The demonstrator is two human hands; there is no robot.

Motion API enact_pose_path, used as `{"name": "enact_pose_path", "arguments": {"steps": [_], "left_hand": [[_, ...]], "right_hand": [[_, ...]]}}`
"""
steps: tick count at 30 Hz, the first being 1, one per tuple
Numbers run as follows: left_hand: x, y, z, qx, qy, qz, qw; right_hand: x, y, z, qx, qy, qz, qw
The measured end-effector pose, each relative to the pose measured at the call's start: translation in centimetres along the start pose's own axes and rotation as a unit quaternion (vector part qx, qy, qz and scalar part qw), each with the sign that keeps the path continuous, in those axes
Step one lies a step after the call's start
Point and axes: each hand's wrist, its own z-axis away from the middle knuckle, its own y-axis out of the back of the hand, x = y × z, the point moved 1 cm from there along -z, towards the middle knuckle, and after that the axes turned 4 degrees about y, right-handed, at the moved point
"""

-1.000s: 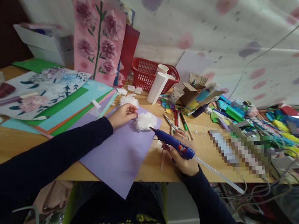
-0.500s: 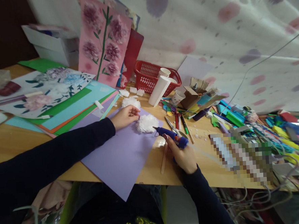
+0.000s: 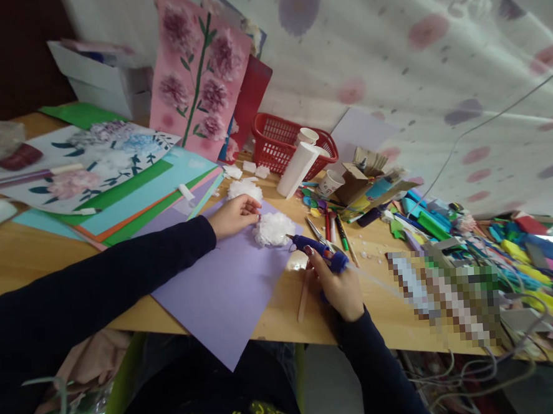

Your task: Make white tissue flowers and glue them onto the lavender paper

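Note:
A fluffy white tissue-paper flower lies on a sheet of purple paper. At its left edge is my left hand, fingers curled toward the thumb; what the fingertips grip, if anything, is too small to make out. My right hand is wrapped around a blue glue gun. Its nozzle points left, close to the flower's right edge; contact cannot be told. Behind my left hand sits a second white flower. A wooden stick lies below the glue gun.
Scissors and pens lie beyond the glue gun. A white paper roll, a paper cup and a red basket stand behind. Coloured sheets spread left; craft scraps and cables crowd the right.
The view has shifted slightly. Both hands, the glue gun and the flower keep nearly the same places, with the nozzle still beside the flower.

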Motion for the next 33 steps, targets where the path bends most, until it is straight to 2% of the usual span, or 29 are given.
{"name": "enact_pose_path", "arguments": {"steps": [4,12,16,25,33], "left_hand": [[0.09,0.00,0.06,0.002,0.001,-0.001,1.000],[-0.06,0.02,-0.04,-0.001,0.001,0.001,1.000],[-0.06,0.00,-0.07,0.000,-0.002,0.000,1.000],[-0.16,0.15,-0.13,0.000,-0.013,-0.004,1.000],[-0.06,0.09,-0.04,0.002,-0.007,-0.007,1.000]], "right_hand": [[0.65,-0.09,0.15,0.014,0.004,0.005,1.000],[-0.13,0.10,0.25,-0.020,0.011,-0.005,1.000],[-0.14,0.04,0.26,0.003,-0.011,0.002,1.000],[-0.03,0.00,0.75,0.018,-0.012,0.012,1.000],[0.30,-0.08,0.86,-0.012,-0.028,-0.015,0.999]]}}
